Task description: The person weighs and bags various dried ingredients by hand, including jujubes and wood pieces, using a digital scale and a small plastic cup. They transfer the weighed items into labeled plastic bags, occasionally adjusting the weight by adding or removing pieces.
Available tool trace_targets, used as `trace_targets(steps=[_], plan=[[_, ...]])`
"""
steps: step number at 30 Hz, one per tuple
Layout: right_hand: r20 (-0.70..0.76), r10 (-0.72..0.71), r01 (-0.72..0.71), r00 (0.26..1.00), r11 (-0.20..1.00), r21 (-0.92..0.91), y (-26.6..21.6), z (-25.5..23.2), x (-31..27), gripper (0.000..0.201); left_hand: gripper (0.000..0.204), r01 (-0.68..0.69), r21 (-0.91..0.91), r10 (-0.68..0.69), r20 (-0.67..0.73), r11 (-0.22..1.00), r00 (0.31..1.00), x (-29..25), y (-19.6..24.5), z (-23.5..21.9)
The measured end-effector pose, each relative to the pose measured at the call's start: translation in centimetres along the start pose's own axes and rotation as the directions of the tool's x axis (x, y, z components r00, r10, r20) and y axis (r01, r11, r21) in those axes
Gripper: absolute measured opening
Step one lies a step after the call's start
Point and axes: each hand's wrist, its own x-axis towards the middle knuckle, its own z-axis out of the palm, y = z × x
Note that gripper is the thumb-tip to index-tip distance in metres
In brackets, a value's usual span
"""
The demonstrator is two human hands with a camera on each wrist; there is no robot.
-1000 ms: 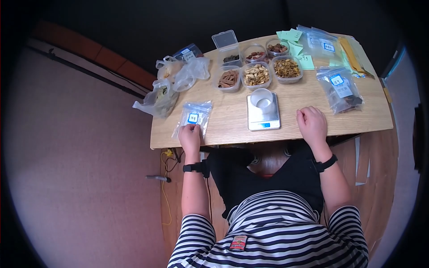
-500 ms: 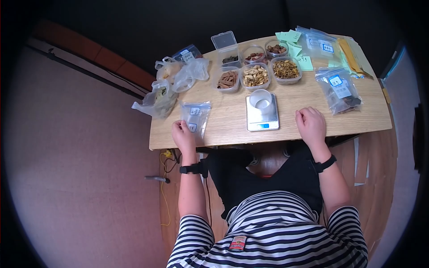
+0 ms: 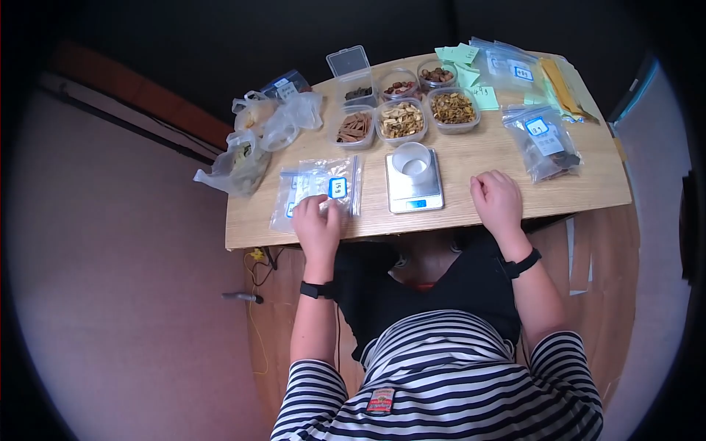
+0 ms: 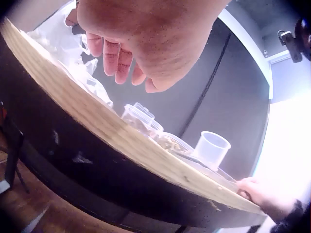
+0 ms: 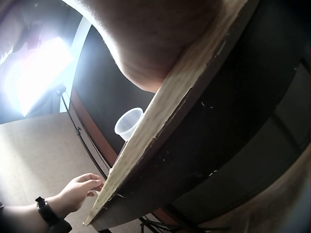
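My left hand is over the near edge of several flat clear zip bags with blue-bordered labels at the table's left front. The topmost bag, its label reading 15g, lies turned sideways. In the left wrist view the left hand's fingers hang loosely spread with nothing between them. My right hand rests loosely curled on the table's front edge, holding nothing. Between the hands stands a digital kitchen scale with a round clear plastic cup on it.
Behind the scale are several clear tubs of dried pieces, including brown strips and pale slices. Crumpled plastic bags lie at the left back. To the right are a filled zip bag, green notes and more bags.
The left hand has moved right across the zip bags, and its fingers have loosened. One bag now lies turned sideways over the others. The right hand stays put; the head view has shifted slightly.
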Motion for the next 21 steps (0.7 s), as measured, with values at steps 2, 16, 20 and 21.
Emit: trace_targets(steps=[2, 16, 20, 21], plan=[[-0.002, -0.014, 0.014, 1.000, 1.000, 0.004, -0.1, 0.0, 0.2, 0.020, 0.019, 0.009, -0.083, -0.007, 0.029, 0.996, 1.000, 0.0, 2.3, 0.5], [0.029, 0.010, -0.010, 1.000, 1.000, 0.001, -0.4, 0.0, 0.2, 0.022, 0.014, -0.092, -0.354, 0.131, 0.088, 0.931, 0.988, -2.4, 6.3, 2.7], [0.032, -0.001, 0.001, 0.999, 1.000, -0.017, -0.2, 0.1, 0.3, 0.022, 0.009, -0.107, -0.251, 0.122, 0.043, 0.962, 0.992, -1.4, 3.3, 1.4], [0.041, 0.007, -0.007, 0.999, 1.000, -0.021, -0.2, 0.1, 0.3, 0.022, 0.012, -0.090, -0.206, 0.099, 0.032, 0.974, 0.995, -1.1, 2.7, 0.8]])
